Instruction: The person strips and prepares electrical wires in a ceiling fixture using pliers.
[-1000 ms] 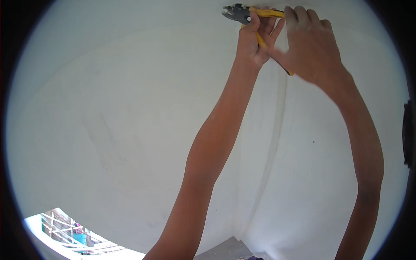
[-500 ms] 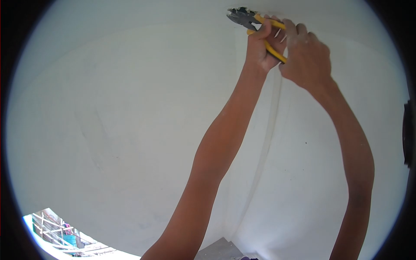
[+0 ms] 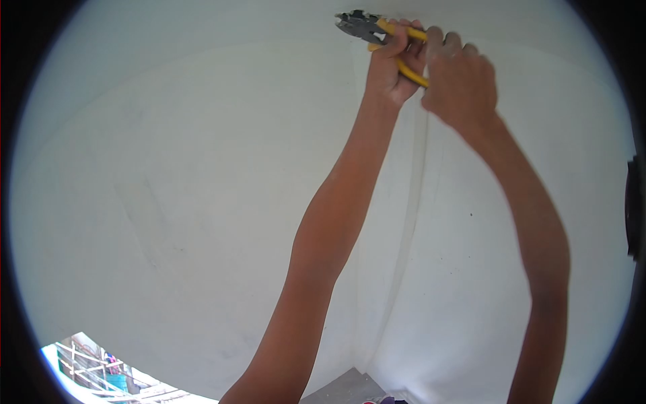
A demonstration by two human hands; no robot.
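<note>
A pair of pliers (image 3: 359, 27) with dark jaws and yellow-and-black handles is raised overhead, its jaws at a rough-edged dark spot in the white ceiling. Close behind the jaws, my left hand (image 3: 393, 66) is closed about the handles, thumb over the upper part. My right hand (image 3: 463, 82) grips the handle ends from the right, its back toward me and its fingers curled over the top. The two handles stand apart. Whatever lies between the jaws is too small to make out.
White walls (image 3: 222, 175) meet in a corner, where a pale strip (image 3: 408, 222) runs down from the ceiling. Low at the left, an opening (image 3: 101, 370) shows bright poles and clutter outside. A grey surface (image 3: 346, 389) lies at the bottom, with a few small objects beside it.
Both hands and the pliers appear slightly farther left and a little higher in view. The wall corner has shifted only slightly. Both hands keep their grip.
</note>
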